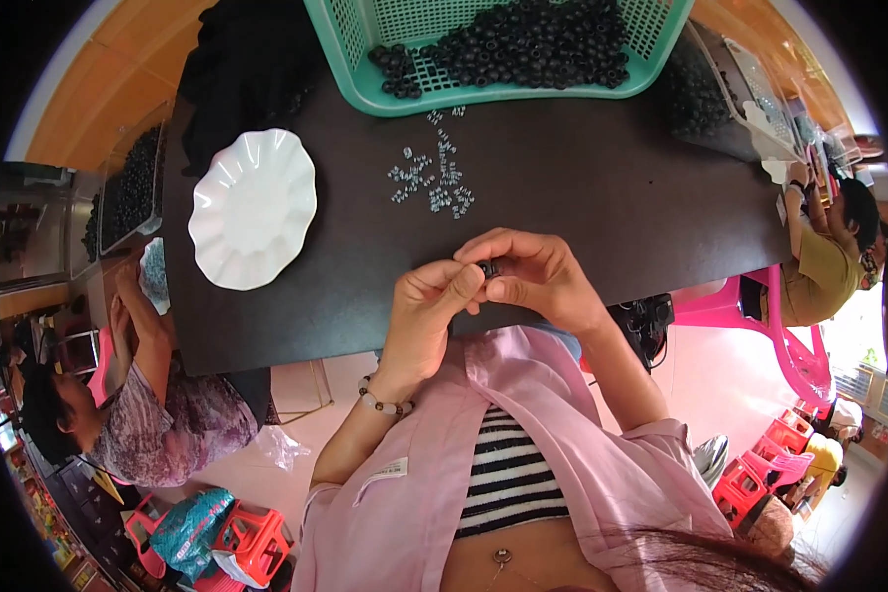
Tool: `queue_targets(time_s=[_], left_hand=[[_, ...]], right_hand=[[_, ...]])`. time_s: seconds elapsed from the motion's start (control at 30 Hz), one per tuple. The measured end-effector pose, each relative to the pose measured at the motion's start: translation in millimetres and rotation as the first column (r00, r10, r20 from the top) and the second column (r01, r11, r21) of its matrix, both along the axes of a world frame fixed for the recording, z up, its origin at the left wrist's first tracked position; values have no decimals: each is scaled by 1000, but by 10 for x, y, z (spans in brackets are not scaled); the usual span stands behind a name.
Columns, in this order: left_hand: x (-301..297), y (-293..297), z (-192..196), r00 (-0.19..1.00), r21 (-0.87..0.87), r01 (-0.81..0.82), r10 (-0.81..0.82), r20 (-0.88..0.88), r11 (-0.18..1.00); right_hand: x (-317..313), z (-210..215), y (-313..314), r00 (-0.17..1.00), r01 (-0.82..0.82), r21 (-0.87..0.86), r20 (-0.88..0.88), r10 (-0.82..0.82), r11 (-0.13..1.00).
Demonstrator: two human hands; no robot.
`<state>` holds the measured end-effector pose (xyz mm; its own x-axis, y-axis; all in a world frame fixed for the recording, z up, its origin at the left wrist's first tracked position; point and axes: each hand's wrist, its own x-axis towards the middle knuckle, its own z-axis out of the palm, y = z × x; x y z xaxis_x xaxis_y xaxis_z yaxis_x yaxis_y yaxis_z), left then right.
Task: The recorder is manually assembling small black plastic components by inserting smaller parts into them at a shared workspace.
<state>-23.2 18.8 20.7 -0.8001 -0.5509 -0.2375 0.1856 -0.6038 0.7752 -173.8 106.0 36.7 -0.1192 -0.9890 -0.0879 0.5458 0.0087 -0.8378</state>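
Small black ring (487, 267): round, dark, rubber-like part; pinched between the fingertips of the left hand (426, 314) and the right hand (535, 274); held in the air just above the near edge of the table; mostly hidden by the fingers, so its hole and tilt cannot be told. Left hand: loosely fisted, thumb and forefinger closed on the ring's left side. Right hand: fingers curled over, thumb beneath, closed on the ring's right side; both hands touching at the fingertips.
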Motion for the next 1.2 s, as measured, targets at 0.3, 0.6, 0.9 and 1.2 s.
queue_targets(time_s=[0.3,0.6,0.9,1.2], left_hand=[[-27,-83,31,997,71,68,-69,21,995],[16,-77,-84,997,98,22,-15,-70,995],[37,-81,-113,997,78,18,-13,-71,997],[55,-74,-134,997,87,23,-16,-79,996]], right_hand=[[-339,281,17,831,186,7,-535,-153,983],[-2196,1095,233,-316,608,-375,-923,-220,700],[-2802,1014,245,-543,596,-510,-825,-157,620],[-1432,612,-642,-206,250,-456,-887,-413,854]])
